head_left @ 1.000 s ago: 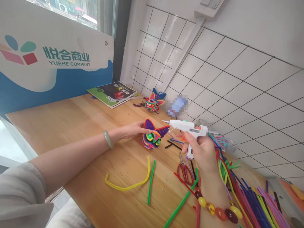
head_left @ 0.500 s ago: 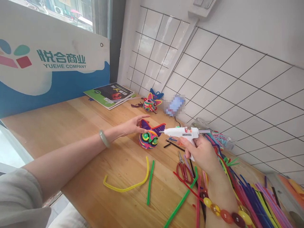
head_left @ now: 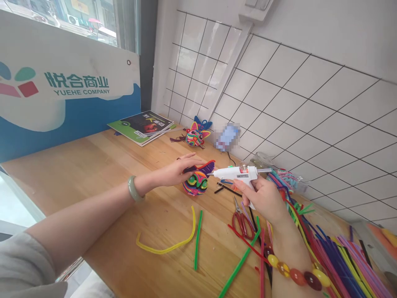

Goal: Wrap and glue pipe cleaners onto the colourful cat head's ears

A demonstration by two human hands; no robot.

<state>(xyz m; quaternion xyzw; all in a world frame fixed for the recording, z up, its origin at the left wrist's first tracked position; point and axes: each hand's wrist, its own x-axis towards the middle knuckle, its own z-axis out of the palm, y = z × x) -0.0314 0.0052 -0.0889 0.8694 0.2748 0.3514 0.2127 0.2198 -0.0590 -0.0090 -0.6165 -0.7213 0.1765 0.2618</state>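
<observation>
A round, multicoloured pipe-cleaner animal head (head_left: 195, 185) with green eyes and purple, red-edged ears stands on the wooden table. My left hand (head_left: 181, 169) is closed at its left ear, which the fingers largely cover. In my right hand (head_left: 265, 196) is a white hot glue gun (head_left: 231, 174), its nozzle pointing left at the head's right side, near the base of the right ear. A clear glue stick pokes out of the gun's back. From this angle I cannot tell whether the nozzle touches the head.
Red-handled scissors (head_left: 242, 221) lie below the gun. A bent yellow pipe cleaner (head_left: 166, 251) and a short green one (head_left: 197, 240) are in front. Many pipe cleaners (head_left: 341, 260) cover the right side. A similar finished head (head_left: 194, 136) and books (head_left: 142, 127) stand farther back.
My left hand has moved right and closed over the animal head's left ear. The glue gun stays at the head's right side, with its nozzle slightly nearer the ear's base.
</observation>
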